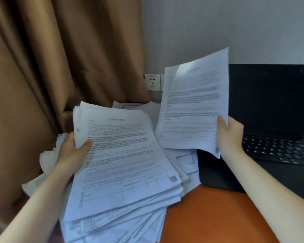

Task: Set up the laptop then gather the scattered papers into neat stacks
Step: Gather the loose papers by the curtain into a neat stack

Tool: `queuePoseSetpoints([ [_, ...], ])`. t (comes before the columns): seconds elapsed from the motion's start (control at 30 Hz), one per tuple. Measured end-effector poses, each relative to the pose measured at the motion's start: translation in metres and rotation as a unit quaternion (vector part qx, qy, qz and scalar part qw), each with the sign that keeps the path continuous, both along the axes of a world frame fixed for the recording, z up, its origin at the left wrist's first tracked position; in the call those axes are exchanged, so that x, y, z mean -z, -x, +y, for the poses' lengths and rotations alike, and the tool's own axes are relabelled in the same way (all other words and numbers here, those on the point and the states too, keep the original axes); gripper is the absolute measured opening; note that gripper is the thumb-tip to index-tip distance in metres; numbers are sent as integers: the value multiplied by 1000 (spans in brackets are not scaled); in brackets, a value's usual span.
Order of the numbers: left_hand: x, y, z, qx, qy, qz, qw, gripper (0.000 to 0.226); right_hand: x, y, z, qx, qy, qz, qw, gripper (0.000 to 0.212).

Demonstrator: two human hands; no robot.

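My left hand [72,151] grips the left edge of a thick stack of printed papers [123,165], thumb on the top sheet, and holds it tilted above the table. My right hand [230,134] pinches the lower right edge of a few printed sheets [193,106] and holds them up in the air to the right of the stack. A black laptop [274,109] stands open on the right, its screen dark and its keyboard partly behind my right arm.
More loose papers [184,158] lie under and behind the stack, some spilling off at the left [47,160]. The orange tabletop [214,213] shows in front. A brown curtain [51,67] hangs at the left, and a wall socket [153,82] sits behind.
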State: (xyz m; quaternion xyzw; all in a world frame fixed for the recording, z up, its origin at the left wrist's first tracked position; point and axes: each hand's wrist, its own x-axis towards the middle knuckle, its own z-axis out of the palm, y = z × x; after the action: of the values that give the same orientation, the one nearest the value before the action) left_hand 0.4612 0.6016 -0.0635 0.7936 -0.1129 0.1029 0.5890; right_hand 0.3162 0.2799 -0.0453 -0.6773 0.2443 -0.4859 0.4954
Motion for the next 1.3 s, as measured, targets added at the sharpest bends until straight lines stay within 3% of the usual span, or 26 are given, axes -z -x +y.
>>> queuePoseSetpoints([
  [0.27,0,2,-2,29,-27,16,999,30,-10,3,2,4,-107,-125,986,23],
  [0.4,-2,4,-2,27,-23,2,999,31,-11,5,-5,28,-140,-141,980,21],
  [0.5,-4,7,-2,30,-16,-8,999,33,-12,6,-4,-12,-156,-131,979,20],
  [0.63,-2,5,-1,34,-26,4,999,32,-12,5,16,-158,-129,-8,979,18],
  [0.73,-1,2,1,38,-39,33,998,29,-6,3,41,-267,-96,92,955,20],
  [0.87,-1,-1,1,41,-13,81,996,30,9,-4,77,-342,-26,150,927,22],
  [0.97,-1,-5,-1,26,-9,92,995,24,21,-5,97,-305,177,266,897,33],
  [1.07,2,-8,-2,27,-33,58,997,30,17,-5,107,-254,350,371,822,37],
  [1.17,5,-12,-2,25,-72,27,997,30,6,-12,102,-265,371,435,777,44],
  [1.3,8,-14,-1,5,-69,3,998,30,-1,-29,73,-186,287,435,833,60],
])
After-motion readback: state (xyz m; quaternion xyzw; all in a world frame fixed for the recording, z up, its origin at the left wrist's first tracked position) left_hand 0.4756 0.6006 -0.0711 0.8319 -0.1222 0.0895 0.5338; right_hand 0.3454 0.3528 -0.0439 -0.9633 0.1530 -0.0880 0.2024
